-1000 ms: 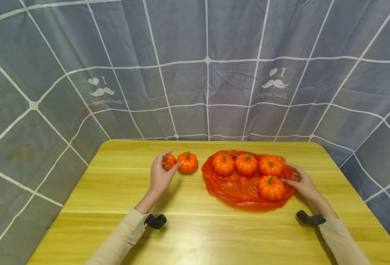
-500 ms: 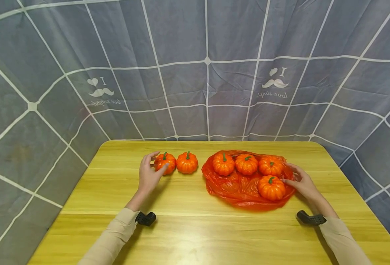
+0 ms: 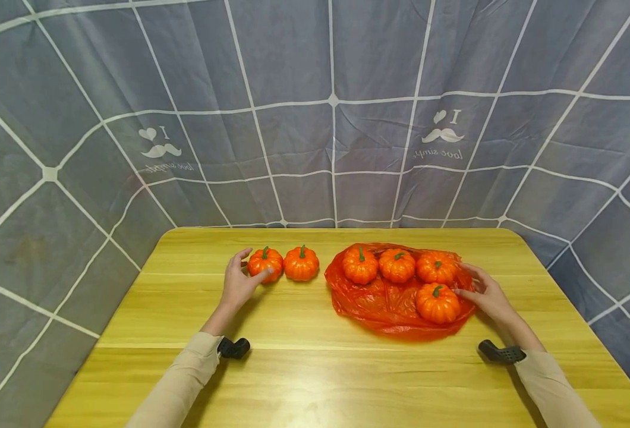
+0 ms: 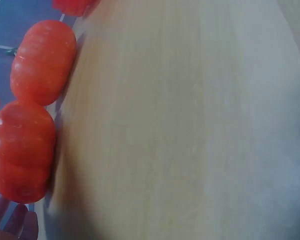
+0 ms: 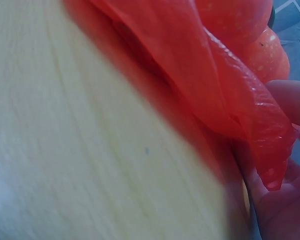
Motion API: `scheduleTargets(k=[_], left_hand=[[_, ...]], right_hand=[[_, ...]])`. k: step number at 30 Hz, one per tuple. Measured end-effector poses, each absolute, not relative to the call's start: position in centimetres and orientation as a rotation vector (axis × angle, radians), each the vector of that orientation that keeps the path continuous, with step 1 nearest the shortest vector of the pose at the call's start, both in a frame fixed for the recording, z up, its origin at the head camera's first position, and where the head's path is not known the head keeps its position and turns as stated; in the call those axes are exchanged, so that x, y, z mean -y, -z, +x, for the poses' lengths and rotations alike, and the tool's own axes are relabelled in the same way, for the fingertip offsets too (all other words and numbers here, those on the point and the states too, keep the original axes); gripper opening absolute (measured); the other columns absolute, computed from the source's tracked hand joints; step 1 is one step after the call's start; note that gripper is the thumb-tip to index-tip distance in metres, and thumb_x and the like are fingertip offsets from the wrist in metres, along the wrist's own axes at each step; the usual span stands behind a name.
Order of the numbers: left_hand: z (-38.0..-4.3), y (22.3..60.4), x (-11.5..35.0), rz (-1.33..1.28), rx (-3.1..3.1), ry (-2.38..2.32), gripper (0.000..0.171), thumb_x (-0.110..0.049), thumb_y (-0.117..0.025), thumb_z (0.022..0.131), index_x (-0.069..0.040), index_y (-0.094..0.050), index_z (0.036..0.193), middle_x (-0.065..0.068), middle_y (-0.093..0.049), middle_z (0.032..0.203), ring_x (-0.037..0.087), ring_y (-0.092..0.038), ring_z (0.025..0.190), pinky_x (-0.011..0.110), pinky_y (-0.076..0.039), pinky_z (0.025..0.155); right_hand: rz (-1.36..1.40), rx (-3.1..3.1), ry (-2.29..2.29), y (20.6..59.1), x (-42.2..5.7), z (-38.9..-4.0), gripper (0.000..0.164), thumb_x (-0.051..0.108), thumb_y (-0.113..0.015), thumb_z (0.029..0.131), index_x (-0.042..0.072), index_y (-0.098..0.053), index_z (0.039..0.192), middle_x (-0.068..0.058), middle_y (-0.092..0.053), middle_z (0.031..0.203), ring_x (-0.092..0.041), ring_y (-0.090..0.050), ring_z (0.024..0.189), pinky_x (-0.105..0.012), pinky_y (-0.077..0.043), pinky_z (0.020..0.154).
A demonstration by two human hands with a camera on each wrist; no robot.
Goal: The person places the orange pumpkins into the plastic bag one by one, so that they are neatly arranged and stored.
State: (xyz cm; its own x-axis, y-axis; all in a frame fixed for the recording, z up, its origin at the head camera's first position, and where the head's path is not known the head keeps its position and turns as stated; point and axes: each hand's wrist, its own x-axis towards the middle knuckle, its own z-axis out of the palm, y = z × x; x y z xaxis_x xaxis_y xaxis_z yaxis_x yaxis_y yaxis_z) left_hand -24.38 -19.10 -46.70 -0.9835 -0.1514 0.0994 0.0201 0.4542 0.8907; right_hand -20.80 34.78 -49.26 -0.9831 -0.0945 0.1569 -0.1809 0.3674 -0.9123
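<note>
My left hand (image 3: 238,279) curves around a small orange decorative pumpkin (image 3: 265,261), thumb across its front and fingers at its far left side. Touching that pumpkin on the right stands a second pumpkin (image 3: 301,264); both show in the left wrist view, where fingers (image 4: 26,225) lie against the lower pumpkin (image 4: 22,152). On the right, a thin red plastic bag (image 3: 379,309) lies spread with several pumpkins (image 3: 438,303) on it. My right hand (image 3: 488,294) holds the bag's right edge; in the right wrist view the crumpled plastic (image 5: 270,145) runs between thumb and fingers.
All of it rests on a yellow wood-grain table (image 3: 315,368) with rounded far corners. A grey-blue curtain (image 3: 304,137) with white lines hangs behind the table and along its sides. Each wrist wears a black camera band (image 3: 233,348).
My left hand has shifted left, from in front of the left pumpkin to around its left side, and then stays there. The right hand keeps its place at the bag's edge.
</note>
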Motion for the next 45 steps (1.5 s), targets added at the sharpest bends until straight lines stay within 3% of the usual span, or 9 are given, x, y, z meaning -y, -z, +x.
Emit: scheduleTargets(k=[10, 45], left_hand=[[-24.7, 47.4, 18.8, 0.118, 2.537, 1.595, 0.078, -0.017, -0.081, 0.076, -0.001, -0.039, 0.140, 0.020, -0.043, 0.136, 0.033, -0.050, 0.109, 0.042, -0.045, 0.095], [-23.7, 46.9, 18.3, 0.174, 2.530, 1.624, 0.081, -0.017, -0.080, 0.077, 0.003, -0.035, 0.141, 0.023, -0.041, 0.138, 0.036, -0.048, 0.118, 0.048, -0.043, 0.104]], right_hand=[[0.249, 2.532, -1.711, 49.4, -35.0, -20.8, 0.062, 0.003, -0.065, 0.088, -0.009, -0.033, 0.140, 0.031, -0.041, 0.115, 0.020, -0.048, 0.100, -0.003, -0.043, 0.082], [0.256, 2.510, -1.751, 49.5, -35.0, -20.9, 0.062, -0.004, -0.063, 0.087, -0.012, -0.031, 0.140, 0.033, -0.043, 0.114, 0.020, -0.048, 0.098, -0.004, -0.045, 0.079]])
